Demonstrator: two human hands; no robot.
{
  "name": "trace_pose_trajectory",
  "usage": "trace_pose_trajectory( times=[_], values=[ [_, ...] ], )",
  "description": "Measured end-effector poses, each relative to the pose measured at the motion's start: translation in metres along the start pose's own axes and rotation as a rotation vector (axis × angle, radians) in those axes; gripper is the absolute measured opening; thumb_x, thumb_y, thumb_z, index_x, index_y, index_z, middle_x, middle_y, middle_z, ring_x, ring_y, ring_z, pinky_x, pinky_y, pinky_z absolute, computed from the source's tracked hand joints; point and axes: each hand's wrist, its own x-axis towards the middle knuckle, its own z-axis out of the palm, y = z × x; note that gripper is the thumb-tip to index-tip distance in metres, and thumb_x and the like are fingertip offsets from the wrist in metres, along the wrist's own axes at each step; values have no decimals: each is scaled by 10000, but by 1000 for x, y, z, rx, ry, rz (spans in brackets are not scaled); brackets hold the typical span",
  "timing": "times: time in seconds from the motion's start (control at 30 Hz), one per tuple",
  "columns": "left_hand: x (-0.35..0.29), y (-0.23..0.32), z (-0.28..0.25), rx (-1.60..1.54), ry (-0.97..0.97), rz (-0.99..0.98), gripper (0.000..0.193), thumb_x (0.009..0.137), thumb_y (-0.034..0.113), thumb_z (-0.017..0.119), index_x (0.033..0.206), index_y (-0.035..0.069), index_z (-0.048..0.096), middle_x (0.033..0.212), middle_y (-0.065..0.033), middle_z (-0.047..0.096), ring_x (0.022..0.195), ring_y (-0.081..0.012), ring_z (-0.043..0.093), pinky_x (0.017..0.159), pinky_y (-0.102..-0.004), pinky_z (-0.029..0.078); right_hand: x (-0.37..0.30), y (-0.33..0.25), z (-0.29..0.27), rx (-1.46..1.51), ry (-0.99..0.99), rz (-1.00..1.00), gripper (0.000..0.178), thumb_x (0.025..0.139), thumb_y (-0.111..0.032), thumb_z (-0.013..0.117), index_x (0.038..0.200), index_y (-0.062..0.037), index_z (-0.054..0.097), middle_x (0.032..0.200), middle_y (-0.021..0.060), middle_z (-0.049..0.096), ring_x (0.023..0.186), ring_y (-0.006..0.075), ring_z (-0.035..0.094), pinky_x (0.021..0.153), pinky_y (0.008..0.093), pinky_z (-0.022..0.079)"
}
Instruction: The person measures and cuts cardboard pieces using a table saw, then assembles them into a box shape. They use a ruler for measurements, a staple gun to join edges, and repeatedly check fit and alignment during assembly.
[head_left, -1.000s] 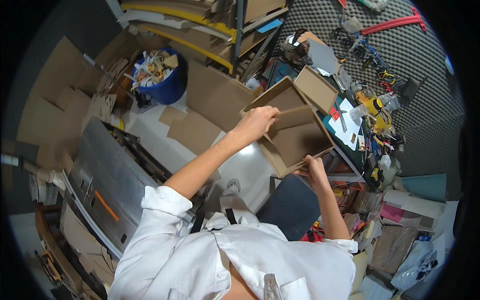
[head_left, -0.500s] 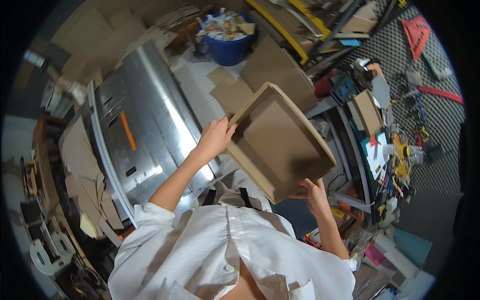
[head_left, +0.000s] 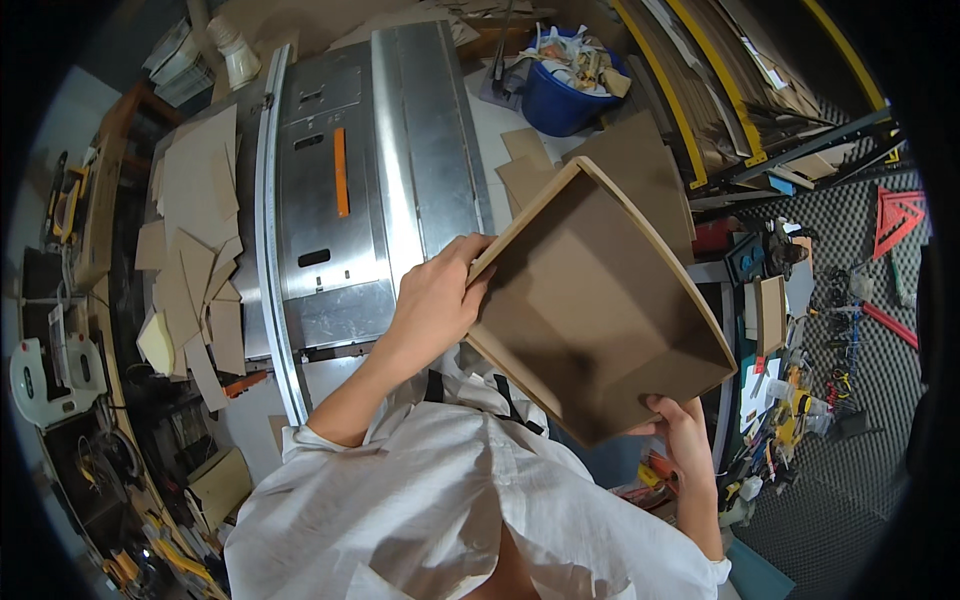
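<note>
Box held between two hands

Cardboard box (head_left: 600, 310) is lifted just beside the metal saw table (head_left: 370, 170). Left hand (head_left: 435, 300) grips its near-left edge; right hand (head_left: 680, 425) clasps its lower corner, fingers curled around the rim.

A shallow brown cardboard box (head_left: 600, 300), open side facing up, was held tilted just right of the metal saw table (head_left: 370, 170). A small brown carton (head_left: 770, 312) stood farther right of that table.
</note>
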Motion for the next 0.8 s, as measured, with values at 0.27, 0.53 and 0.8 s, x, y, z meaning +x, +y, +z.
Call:
trace_pose_trajectory(
  times=[0.27, 0.53, 0.8],
  values=[
    [-21, -33, -43, -8, 19, -96, 231, 895, 156, 593, 1078, 16, 605, 891, -225, 657, 807, -413, 630, 721, -435, 485, -13, -38, 50, -200, -47, 36, 344, 878, -25, 509, 1211, 41, 456, 1096, 151, 598, 946, 267, 650, 680, 360, 607],
    [-34, -59, -68, -70, -9, -187, 238, 902, 149, 598, 1099, 15, 592, 870, -228, 654, 792, -400, 635, 715, -417, 483, -16, -40, 89, -260, -73, -8, 356, 883, -35, 529, 1227, 28, 460, 1111, 159, 610, 955, 264, 655, 699, 353, 603],
    [-54, -76, -77, -60, 25, -148, 251, 893, 132, 602, 1113, 12, 588, 910, -243, 654, 842, -419, 633, 734, -426, 489, -21, -28, 105, -277, -72, 27, 345, 879, -29, 525, 1215, 34, 480, 1106, 154, 610, 965, 265, 652, 704, 354, 605]
  ],
)
